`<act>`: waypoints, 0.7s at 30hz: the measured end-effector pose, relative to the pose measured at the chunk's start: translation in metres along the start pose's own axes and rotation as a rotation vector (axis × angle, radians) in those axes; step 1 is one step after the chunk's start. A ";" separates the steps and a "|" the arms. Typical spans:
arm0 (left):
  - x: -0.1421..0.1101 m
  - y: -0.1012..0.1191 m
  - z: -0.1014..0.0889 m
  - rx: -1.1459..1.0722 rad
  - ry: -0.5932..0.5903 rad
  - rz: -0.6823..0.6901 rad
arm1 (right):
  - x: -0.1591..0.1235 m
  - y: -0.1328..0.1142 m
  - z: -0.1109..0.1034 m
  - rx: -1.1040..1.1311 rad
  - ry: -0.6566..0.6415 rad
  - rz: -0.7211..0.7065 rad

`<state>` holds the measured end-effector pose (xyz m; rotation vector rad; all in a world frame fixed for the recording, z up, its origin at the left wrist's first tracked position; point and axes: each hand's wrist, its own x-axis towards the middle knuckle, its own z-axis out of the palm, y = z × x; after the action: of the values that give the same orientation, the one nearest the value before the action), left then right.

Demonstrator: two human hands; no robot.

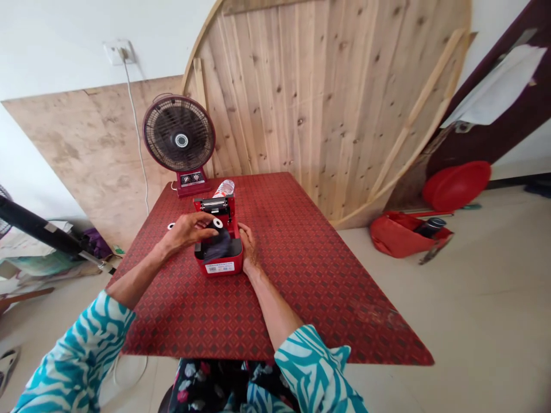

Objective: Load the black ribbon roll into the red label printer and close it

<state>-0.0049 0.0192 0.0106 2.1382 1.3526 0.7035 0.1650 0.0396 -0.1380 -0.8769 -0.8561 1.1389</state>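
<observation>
- at the desk's (310,275) back left, a fan (178,143)
- left hand (189,231), thumb and fingers pinching a white roll (214,221) over the open printer (220,268)
- bottle (224,188) behind the printer
- right hand (250,248) cupped against the printer's right side

Red patterned table (322,287), scuffed toward the right edge — fan (179,140) at far-left corner, clear bottle (225,187) near far edge, open red printer (235,251) left of centre — small white item (171,226) near left edge.
</observation>
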 end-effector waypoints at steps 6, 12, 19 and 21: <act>0.027 0.022 0.018 0.652 -0.117 -0.081 | -0.003 -0.005 0.003 -0.003 -0.003 -0.012; 0.030 0.037 0.020 0.905 -0.166 -0.168 | -0.001 -0.004 0.004 0.019 0.003 -0.027; 0.046 0.026 0.035 0.899 -0.328 -0.192 | -0.001 -0.004 0.004 0.011 0.006 -0.023; 0.053 0.019 0.037 0.867 -0.376 -0.184 | -0.002 -0.004 0.004 0.009 0.001 -0.023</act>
<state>0.0515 0.0551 0.0043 2.5183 1.7876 -0.4455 0.1631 0.0377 -0.1331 -0.8582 -0.8575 1.1210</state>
